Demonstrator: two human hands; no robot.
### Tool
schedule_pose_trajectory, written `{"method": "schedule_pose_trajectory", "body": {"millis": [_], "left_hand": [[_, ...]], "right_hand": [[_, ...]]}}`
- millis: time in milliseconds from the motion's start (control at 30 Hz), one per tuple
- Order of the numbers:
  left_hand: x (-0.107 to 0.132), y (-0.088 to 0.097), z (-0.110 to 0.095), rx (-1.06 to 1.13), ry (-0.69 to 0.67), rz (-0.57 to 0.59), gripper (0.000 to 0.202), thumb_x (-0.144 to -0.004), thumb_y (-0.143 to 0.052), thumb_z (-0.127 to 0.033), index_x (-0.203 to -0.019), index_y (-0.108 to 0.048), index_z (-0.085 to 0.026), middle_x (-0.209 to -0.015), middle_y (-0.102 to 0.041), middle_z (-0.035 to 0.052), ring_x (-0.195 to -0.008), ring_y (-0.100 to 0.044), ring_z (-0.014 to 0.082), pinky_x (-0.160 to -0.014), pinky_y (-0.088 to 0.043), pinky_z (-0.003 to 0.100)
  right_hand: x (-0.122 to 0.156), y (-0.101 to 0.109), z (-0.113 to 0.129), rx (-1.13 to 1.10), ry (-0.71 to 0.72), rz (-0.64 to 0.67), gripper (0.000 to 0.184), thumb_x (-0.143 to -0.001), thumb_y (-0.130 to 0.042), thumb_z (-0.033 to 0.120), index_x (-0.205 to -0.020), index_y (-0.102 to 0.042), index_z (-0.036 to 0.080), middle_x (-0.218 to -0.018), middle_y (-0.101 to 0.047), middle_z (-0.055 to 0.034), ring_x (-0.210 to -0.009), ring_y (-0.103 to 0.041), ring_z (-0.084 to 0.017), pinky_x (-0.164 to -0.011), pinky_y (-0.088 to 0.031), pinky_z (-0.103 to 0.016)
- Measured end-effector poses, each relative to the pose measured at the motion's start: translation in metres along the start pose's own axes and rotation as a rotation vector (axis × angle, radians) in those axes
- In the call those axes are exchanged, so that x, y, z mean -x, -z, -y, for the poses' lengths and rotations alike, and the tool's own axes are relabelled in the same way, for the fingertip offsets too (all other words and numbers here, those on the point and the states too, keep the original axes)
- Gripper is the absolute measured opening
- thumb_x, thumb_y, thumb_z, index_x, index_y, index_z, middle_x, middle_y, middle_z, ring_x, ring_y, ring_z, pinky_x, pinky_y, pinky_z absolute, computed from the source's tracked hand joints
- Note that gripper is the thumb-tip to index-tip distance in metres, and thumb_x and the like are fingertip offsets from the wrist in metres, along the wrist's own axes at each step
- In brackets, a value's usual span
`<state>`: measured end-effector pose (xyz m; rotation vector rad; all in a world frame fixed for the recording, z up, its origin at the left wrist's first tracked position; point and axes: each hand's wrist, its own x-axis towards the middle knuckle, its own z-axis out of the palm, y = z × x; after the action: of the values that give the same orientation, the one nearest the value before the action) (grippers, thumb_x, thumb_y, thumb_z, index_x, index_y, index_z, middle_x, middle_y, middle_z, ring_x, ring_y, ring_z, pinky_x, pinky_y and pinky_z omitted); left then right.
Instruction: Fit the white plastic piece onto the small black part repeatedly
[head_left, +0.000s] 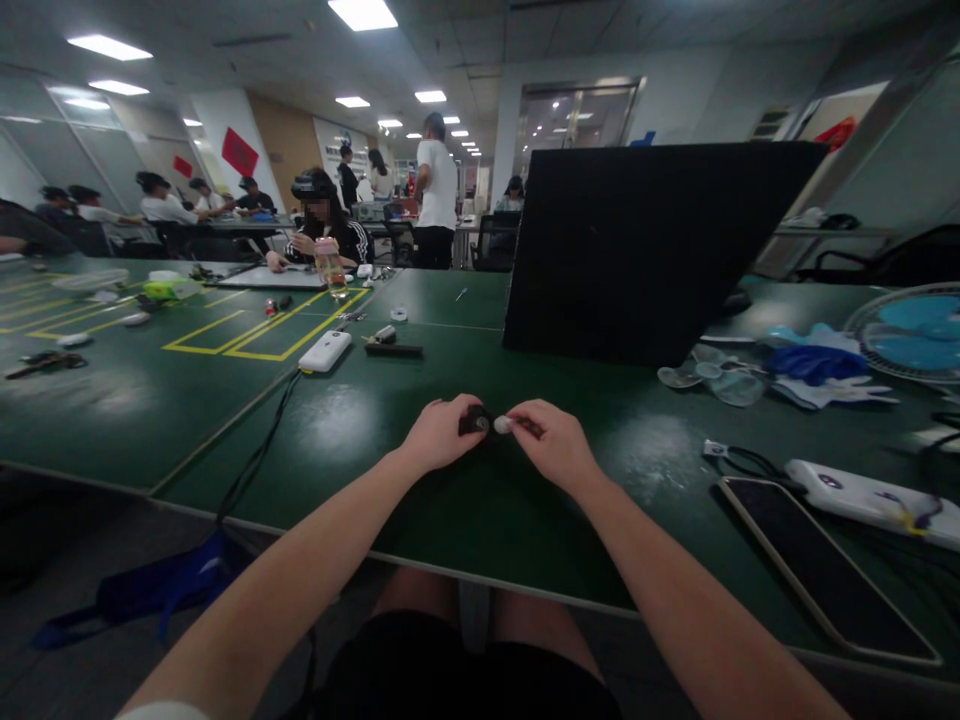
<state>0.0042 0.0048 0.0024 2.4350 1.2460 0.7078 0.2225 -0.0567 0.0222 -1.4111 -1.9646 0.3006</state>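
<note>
Over the green table (480, 520), my two hands are close together in front of me. The fingers of my left hand (442, 432) are closed on a small dark round object (478, 422), whose end with a lighter ring faces right. My right hand (553, 440) pinches a small object with a whitish rounded end (502, 425), pointing left at the dark object. A narrow gap seems to lie between the two. A dark reddish part shows at my right fingers. The exact kind of both objects is too small and blurred to tell.
A large black panel (637, 255) stands ahead to the right. A phone (825, 565), a white power bank (877, 495), gloves (817, 370) and a fan (915, 330) lie right. Another white power bank (325, 351) and a dark bar (394, 350) lie left. A person (322, 220) sits opposite.
</note>
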Motion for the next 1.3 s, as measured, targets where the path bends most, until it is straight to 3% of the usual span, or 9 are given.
{"method": "schedule_pose_trajectory", "body": {"millis": [267,467,800,1133,1300], "left_hand": [[0.000,-0.002,-0.001,-0.032,-0.007,0.008,0.043,-0.086,-0.068,-0.039,-0.126,-0.057,-0.026,-0.103,-0.074,0.0026,-0.098,-0.069,0.0246,-0.093,-0.051,0.039],[0.000,-0.001,-0.001,-0.045,0.011,0.006,0.043,-0.085,-0.069,-0.038,-0.125,-0.058,-0.026,-0.100,-0.075,0.0027,-0.095,-0.070,0.0241,-0.096,-0.050,0.040],[0.001,-0.002,0.002,0.053,0.051,0.051,0.047,-0.086,-0.071,-0.037,-0.130,-0.056,-0.028,-0.112,-0.074,0.0040,-0.103,-0.071,0.0250,-0.087,-0.054,0.036],[0.001,0.000,0.003,0.040,0.031,0.048,0.047,-0.085,-0.071,-0.038,-0.129,-0.056,-0.027,-0.106,-0.075,0.0041,-0.097,-0.071,0.0249,-0.084,-0.055,0.037],[0.001,-0.001,0.004,0.051,0.020,0.046,0.048,-0.085,-0.071,-0.039,-0.129,-0.056,-0.027,-0.106,-0.075,0.0040,-0.097,-0.071,0.0242,-0.084,-0.055,0.037]], "right_hand": [[-0.001,-0.005,-0.002,0.003,0.095,-0.023,0.010,-0.094,-0.063,0.024,-0.099,-0.072,0.023,-0.099,-0.071,-0.0041,-0.079,-0.064,-0.018,-0.068,-0.053,-0.033],[-0.001,-0.003,0.000,-0.009,0.092,-0.053,0.011,-0.094,-0.064,0.025,-0.100,-0.073,0.023,-0.099,-0.072,-0.0038,-0.077,-0.064,-0.018,-0.065,-0.051,-0.032],[-0.004,-0.005,-0.010,-0.043,-0.103,-0.042,0.016,-0.091,-0.069,0.037,-0.093,-0.072,0.022,-0.088,-0.072,-0.0028,-0.073,-0.065,-0.018,-0.063,-0.052,-0.032],[-0.002,-0.008,-0.008,-0.030,-0.021,-0.100,0.018,-0.092,-0.067,0.039,-0.095,-0.072,0.021,-0.090,-0.072,-0.0042,-0.074,-0.065,-0.018,-0.065,-0.052,-0.033],[-0.003,-0.013,-0.008,0.030,-0.025,-0.022,0.022,-0.092,-0.065,0.043,-0.090,-0.073,0.022,-0.089,-0.073,-0.0041,-0.070,-0.063,-0.018,-0.065,-0.049,-0.032]]}}
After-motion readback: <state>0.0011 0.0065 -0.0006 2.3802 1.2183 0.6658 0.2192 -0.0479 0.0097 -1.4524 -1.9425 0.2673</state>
